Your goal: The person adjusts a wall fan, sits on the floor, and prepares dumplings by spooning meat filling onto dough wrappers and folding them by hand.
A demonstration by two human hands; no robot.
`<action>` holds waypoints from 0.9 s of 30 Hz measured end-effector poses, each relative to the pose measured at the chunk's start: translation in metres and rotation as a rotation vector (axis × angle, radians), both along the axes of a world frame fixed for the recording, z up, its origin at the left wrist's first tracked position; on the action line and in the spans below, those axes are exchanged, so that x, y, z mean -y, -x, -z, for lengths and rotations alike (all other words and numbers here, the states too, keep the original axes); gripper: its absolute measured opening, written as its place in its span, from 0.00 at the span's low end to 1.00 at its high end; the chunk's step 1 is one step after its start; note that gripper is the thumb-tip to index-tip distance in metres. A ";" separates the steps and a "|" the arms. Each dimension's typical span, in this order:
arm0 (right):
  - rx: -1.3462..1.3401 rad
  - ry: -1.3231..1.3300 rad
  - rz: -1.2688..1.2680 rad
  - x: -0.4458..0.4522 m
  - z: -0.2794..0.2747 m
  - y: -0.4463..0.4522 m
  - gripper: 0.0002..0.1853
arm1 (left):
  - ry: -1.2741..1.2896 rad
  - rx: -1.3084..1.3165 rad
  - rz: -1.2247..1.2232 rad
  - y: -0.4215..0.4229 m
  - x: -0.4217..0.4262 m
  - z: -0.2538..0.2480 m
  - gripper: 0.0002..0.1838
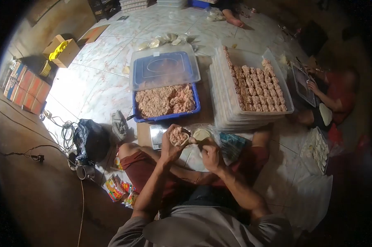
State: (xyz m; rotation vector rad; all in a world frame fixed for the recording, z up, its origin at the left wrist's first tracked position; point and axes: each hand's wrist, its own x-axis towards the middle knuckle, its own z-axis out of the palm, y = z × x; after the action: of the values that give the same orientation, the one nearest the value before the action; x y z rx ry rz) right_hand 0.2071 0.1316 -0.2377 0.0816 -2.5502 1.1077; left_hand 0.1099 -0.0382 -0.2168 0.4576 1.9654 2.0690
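My left hand (168, 144) is closed around a lump of pinkish minced meat (179, 135), held up above my lap. Just right of it, my right hand (213, 159) has its fingers curled in; whatever they grip is hidden. Beyond the right hand's fingertips lies a stack of pale round dough wrappers (202, 133) on clear plastic. Ahead of my hands sits a blue tub (166, 117) of minced meat, its translucent lid (164, 68) resting over the far part. Partly behind my left hand is a small scale (156, 136).
Stacked clear trays (291, 108) stand right of the tub, the top one holding rows of meat dumplings (258, 88). A co-worker in a red shirt (345, 88) sits at far right. A black plastic bag (91, 140), cables (67, 133) and snack packets (114, 188) lie left.
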 end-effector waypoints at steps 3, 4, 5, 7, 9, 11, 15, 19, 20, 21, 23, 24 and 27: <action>0.023 0.124 0.026 -0.010 -0.022 0.006 0.06 | -0.048 0.112 -0.119 -0.004 -0.004 -0.014 0.33; 0.038 0.181 0.040 -0.014 -0.021 0.006 0.06 | -0.074 0.052 -0.208 -0.005 -0.005 -0.016 0.33; 0.039 0.181 0.038 -0.015 -0.013 0.003 0.06 | -0.148 0.138 -0.141 -0.004 -0.001 -0.018 0.35; 0.345 0.624 -0.048 -0.014 -0.001 -0.005 0.08 | -0.163 0.085 -0.153 -0.006 -0.003 -0.022 0.34; 0.299 0.569 -0.104 -0.001 0.001 -0.009 0.13 | -0.154 0.119 -0.110 -0.009 -0.009 -0.022 0.30; 0.057 0.348 -0.060 0.014 0.000 -0.004 0.13 | 0.023 0.084 -0.159 -0.007 -0.014 -0.006 0.26; 0.112 0.441 -0.015 -0.002 -0.008 -0.004 0.10 | 0.107 -0.124 -0.129 0.000 0.002 -0.022 0.28; 0.352 0.598 -0.121 -0.001 -0.012 -0.018 0.11 | -0.229 0.001 -0.133 0.000 0.006 -0.026 0.27; 0.304 0.602 -0.162 0.009 -0.014 -0.016 0.12 | -0.229 0.005 -0.130 -0.005 -0.001 -0.022 0.27; 0.088 0.495 -0.137 0.022 -0.002 -0.008 0.14 | -0.138 0.012 -0.173 -0.009 -0.012 -0.015 0.26; 0.112 0.393 -0.087 0.018 -0.015 -0.004 0.14 | -0.052 -0.041 -0.288 -0.006 -0.020 -0.007 0.23; 0.133 0.294 -0.040 0.017 -0.019 -0.001 0.15 | -0.052 -0.040 -0.292 -0.005 -0.013 -0.004 0.23; 0.119 0.487 -0.034 0.000 -0.020 -0.007 0.13 | -0.459 0.149 -0.090 0.003 0.012 -0.008 0.22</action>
State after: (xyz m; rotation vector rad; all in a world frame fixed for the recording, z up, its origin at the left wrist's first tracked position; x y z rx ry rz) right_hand 0.2142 0.1312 -0.2176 -0.0682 -2.3055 1.7571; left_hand 0.1073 -0.0505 -0.2090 0.2903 1.4477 2.5342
